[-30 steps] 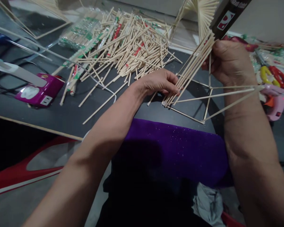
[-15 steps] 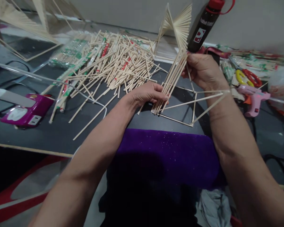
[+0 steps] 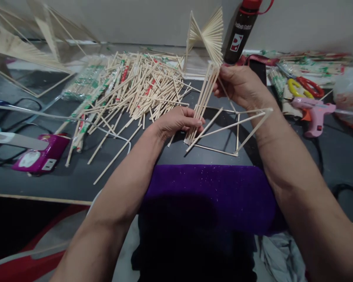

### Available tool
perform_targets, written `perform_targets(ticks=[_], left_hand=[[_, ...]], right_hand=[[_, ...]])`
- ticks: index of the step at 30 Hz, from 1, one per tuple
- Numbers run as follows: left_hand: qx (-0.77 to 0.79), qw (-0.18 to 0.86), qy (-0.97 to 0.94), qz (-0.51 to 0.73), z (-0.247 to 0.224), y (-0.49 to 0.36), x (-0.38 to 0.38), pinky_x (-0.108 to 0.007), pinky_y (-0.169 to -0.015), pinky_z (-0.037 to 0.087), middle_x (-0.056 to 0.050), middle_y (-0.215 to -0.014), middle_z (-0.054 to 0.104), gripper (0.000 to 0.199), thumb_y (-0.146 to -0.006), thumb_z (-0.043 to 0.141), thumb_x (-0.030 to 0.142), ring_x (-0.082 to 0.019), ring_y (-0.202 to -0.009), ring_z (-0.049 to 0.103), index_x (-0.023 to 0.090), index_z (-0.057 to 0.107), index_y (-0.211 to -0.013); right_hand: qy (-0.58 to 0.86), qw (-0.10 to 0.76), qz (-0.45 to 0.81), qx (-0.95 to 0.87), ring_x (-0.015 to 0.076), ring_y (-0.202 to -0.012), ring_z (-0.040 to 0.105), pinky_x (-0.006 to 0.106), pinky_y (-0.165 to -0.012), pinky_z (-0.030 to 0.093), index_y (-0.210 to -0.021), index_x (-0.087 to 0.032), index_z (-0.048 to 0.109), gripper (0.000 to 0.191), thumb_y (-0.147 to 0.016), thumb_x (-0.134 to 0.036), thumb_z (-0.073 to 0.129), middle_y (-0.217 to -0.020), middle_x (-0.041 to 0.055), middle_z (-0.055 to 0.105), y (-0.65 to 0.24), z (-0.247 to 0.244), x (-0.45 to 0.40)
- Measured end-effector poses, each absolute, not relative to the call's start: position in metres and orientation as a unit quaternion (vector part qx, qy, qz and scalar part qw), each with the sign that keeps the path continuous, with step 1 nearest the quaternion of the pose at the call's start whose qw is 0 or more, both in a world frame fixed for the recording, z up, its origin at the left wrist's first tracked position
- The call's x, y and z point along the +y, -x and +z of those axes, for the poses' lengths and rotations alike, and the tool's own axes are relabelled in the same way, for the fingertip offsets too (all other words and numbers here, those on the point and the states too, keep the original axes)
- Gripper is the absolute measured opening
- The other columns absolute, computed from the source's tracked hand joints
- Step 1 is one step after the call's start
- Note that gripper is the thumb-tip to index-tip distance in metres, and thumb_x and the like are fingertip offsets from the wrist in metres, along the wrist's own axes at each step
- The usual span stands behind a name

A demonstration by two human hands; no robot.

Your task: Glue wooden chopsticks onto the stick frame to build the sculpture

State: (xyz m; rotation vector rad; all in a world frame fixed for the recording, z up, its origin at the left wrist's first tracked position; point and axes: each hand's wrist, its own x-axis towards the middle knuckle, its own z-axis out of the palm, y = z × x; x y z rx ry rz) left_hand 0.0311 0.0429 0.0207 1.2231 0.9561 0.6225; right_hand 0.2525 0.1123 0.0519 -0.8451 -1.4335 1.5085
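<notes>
A small frame of thin wooden sticks [image 3: 238,133] stands on the dark table, with a slanted row of sticks [image 3: 205,94] along its left side. My left hand [image 3: 180,120] is closed around the lower part of that row, thumb on the sticks. One loose-looking stick [image 3: 214,119] slants out from under its fingertips, apart from the row. At the row's upper end my right hand [image 3: 242,84] pinches the frame; the fingertips there are partly hidden. Behind the row rises a finished-looking twisted fan of sticks [image 3: 211,39].
A heap of loose sticks [image 3: 147,86] and a wrapped bundle [image 3: 85,80] lie to the left. Left of them is a purple power strip [image 3: 44,150]. A dark bottle [image 3: 241,33] stands behind; scissors [image 3: 307,87] and a pink glue gun [image 3: 314,111] lie right. A purple cloth [image 3: 205,184] covers the lap.
The view has shifted slightly. A single stick now slants away from the row beneath my left fingertips. Both hands keep their hold on the frame.
</notes>
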Motion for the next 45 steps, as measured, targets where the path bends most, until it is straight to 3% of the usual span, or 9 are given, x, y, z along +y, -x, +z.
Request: perform_targets(ticks=[5, 14, 19, 25, 35, 42, 45], left_hand=[[0.429, 0.664, -0.542, 0.284, 0.022, -0.032, 0.041, -0.018, -0.053, 0.039, -0.004, -0.071, 0.076, 0.014, -0.073, 0.080, 0.022, -0.006, -0.056, 0.060, 0.013, 0.076, -0.083], [0.429, 0.663, -0.542, 0.289, 0.022, -0.032, 0.041, -0.020, -0.054, 0.039, -0.005, -0.072, 0.076, 0.016, -0.071, 0.081, 0.026, -0.007, -0.057, 0.061, 0.014, 0.077, -0.081], [0.439, 0.649, -0.541, 0.304, 0.022, -0.032, 0.042, -0.021, -0.059, 0.043, -0.005, -0.075, 0.077, 0.021, -0.072, 0.081, 0.030, -0.008, -0.062, 0.064, 0.014, 0.077, -0.084], [0.462, 0.616, -0.557, 0.310, 0.025, -0.035, 0.040, -0.020, -0.058, 0.041, -0.006, -0.078, 0.077, 0.026, -0.071, 0.079, 0.031, -0.009, -0.063, 0.064, 0.014, 0.077, -0.090], [0.460, 0.596, -0.574, 0.322, 0.025, -0.037, 0.040, -0.020, -0.054, 0.036, -0.006, -0.073, 0.075, 0.018, -0.071, 0.077, 0.027, -0.006, -0.056, 0.058, 0.013, 0.076, -0.081], [0.485, 0.575, -0.586, 0.301, 0.029, -0.037, 0.040, -0.022, -0.060, 0.043, -0.008, -0.080, 0.076, 0.024, -0.073, 0.075, 0.031, -0.010, -0.066, 0.064, 0.013, 0.076, -0.090], [0.526, 0.519, -0.604, 0.297, 0.042, -0.029, 0.033, -0.023, -0.064, 0.046, -0.007, -0.085, 0.076, 0.030, -0.075, 0.073, 0.034, -0.011, -0.071, 0.065, 0.014, 0.075, -0.098]], right_hand=[[0.335, 0.413, 0.614, -0.584, 0.0111, -0.066, 0.062, 0.022, -0.067, 0.051, -0.088, -0.016, 0.073, 0.027, -0.102, -0.035, 0.058, -0.079, 0.0037, 0.072, -0.257, 0.054, 0.110], [0.322, 0.427, 0.609, -0.586, 0.0136, -0.070, 0.063, 0.025, -0.068, 0.047, -0.090, -0.015, 0.071, 0.026, -0.097, -0.039, 0.064, -0.083, 0.0055, 0.072, -0.257, 0.055, 0.111], [0.298, 0.443, 0.593, -0.604, 0.0134, -0.063, 0.057, 0.024, -0.058, 0.039, -0.089, -0.014, 0.072, 0.027, -0.095, -0.039, 0.065, -0.073, 0.0055, 0.068, -0.252, 0.057, 0.113], [0.296, 0.429, 0.542, -0.659, 0.0125, -0.059, 0.049, 0.026, -0.060, 0.041, -0.070, -0.018, 0.070, 0.034, -0.082, -0.048, 0.080, -0.067, 0.0039, 0.062, -0.254, 0.057, 0.116], [0.277, 0.457, 0.531, -0.657, 0.0117, -0.055, 0.052, 0.027, -0.054, 0.038, -0.068, -0.017, 0.073, 0.046, -0.066, -0.060, 0.089, -0.065, 0.0038, 0.065, -0.251, 0.055, 0.120], [0.285, 0.436, 0.537, -0.663, 0.0124, -0.061, 0.052, 0.027, -0.059, 0.042, -0.071, -0.017, 0.071, 0.038, -0.077, -0.052, 0.083, -0.068, 0.0036, 0.064, -0.253, 0.058, 0.113], [0.318, 0.436, 0.573, -0.617, 0.0140, -0.065, 0.058, 0.028, -0.063, 0.045, -0.079, -0.014, 0.073, 0.038, -0.088, -0.052, 0.072, -0.075, 0.0070, 0.067, -0.254, 0.062, 0.108]])
